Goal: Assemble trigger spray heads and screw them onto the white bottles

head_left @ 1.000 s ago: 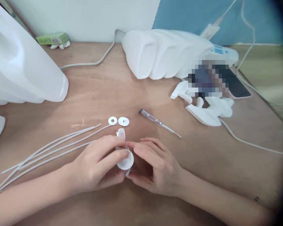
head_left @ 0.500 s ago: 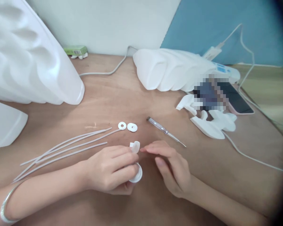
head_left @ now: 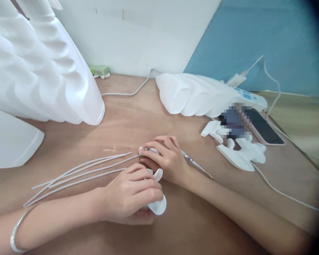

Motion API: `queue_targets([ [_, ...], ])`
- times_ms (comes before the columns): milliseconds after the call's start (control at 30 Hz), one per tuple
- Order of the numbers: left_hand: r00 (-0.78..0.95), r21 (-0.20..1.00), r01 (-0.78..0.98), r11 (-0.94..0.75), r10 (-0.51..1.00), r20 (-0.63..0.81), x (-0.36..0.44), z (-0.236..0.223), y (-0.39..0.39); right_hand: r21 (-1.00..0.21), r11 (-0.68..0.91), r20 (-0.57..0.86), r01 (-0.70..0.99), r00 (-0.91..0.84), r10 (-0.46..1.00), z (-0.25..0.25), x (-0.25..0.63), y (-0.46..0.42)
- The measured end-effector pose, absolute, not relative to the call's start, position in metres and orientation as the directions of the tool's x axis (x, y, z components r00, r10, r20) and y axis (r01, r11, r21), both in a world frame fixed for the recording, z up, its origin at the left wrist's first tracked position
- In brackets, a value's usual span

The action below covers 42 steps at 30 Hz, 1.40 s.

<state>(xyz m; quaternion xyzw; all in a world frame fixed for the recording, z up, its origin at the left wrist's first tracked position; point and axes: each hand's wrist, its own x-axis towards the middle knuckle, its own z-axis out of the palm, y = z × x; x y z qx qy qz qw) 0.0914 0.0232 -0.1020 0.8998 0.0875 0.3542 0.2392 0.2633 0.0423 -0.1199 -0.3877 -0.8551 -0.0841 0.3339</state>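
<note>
My left hand (head_left: 131, 196) is closed round a white plastic sprayer part (head_left: 157, 206), with a round collar below and a small curved piece at the top; the fingers hide its middle. My right hand (head_left: 168, 156) reaches across behind it, fingers stretched out and a fingertip touching a white washer (head_left: 140, 151) on the table. Another white washer (head_left: 154, 151) shows partly under the fingers. To the left lie several thin white tubes (head_left: 87, 172). A clear-handled screwdriver (head_left: 195, 163) rests beyond my right wrist, its handle hidden by the hand.
Large white wavy bottles (head_left: 77, 88) stand at the left, and another white bottle (head_left: 186, 94) lies at the back. On the right are curved white plastic shells (head_left: 238, 156), a phone (head_left: 264, 125), a power strip (head_left: 251, 97) and a white cable (head_left: 284, 194). A green box (head_left: 99, 69) sits by the wall.
My right hand has moved left and away from me onto the washers, now covering part of them and the screwdriver's handle. My left hand still holds the sprayer part. The view has shifted slightly.
</note>
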Motion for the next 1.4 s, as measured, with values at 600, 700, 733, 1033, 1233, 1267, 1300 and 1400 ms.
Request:
queue_targets([
  [600, 0.586, 0.913, 0.214, -0.348, 0.794, 0.165, 0.089, -0.099, 0.031, -0.886, 0.366, 0.404, 0.287, 0.086, 0.911, -0.109, 0.281, 0.021],
  [700, 0.568, 0.911, 0.225, -0.347, 0.806, 0.167, 0.09, -0.099, 0.03, -0.936, 0.35, 0.352, 0.045, 0.045, 0.935, -0.106, 0.272, 0.012],
  [733, 0.563, 0.905, 0.22, -0.364, 0.805, 0.187, 0.091, -0.099, 0.03, -0.937, 0.349, 0.347, -0.019, 0.045, 0.937, -0.104, 0.27, 0.01],
  [1033, 0.485, 0.802, 0.213, -0.558, 0.773, 0.409, 0.092, -0.096, 0.033, -0.926, 0.372, 0.377, -0.069, -0.08, 0.923, -0.104, 0.265, 0.004],
  [1233, 0.48, 0.726, 0.317, -0.61, 0.763, 0.432, 0.091, -0.096, 0.032, -0.915, 0.396, 0.39, 0.079, -0.086, 0.917, -0.104, 0.263, 0.002],
  [1267, 0.48, 0.72, 0.325, -0.613, 0.763, 0.433, 0.091, -0.096, 0.032, -0.918, 0.387, 0.38, 0.088, -0.086, 0.921, -0.104, 0.263, 0.002],
  [1300, 0.481, 0.717, 0.33, -0.615, 0.763, 0.432, 0.091, -0.096, 0.032, -0.92, 0.379, 0.371, 0.098, -0.091, 0.924, -0.104, 0.263, 0.002],
  [1400, 0.485, 0.71, 0.333, -0.621, 0.758, 0.435, 0.09, -0.096, 0.031, -0.92, 0.369, 0.357, 0.128, -0.111, 0.928, -0.104, 0.263, 0.003],
])
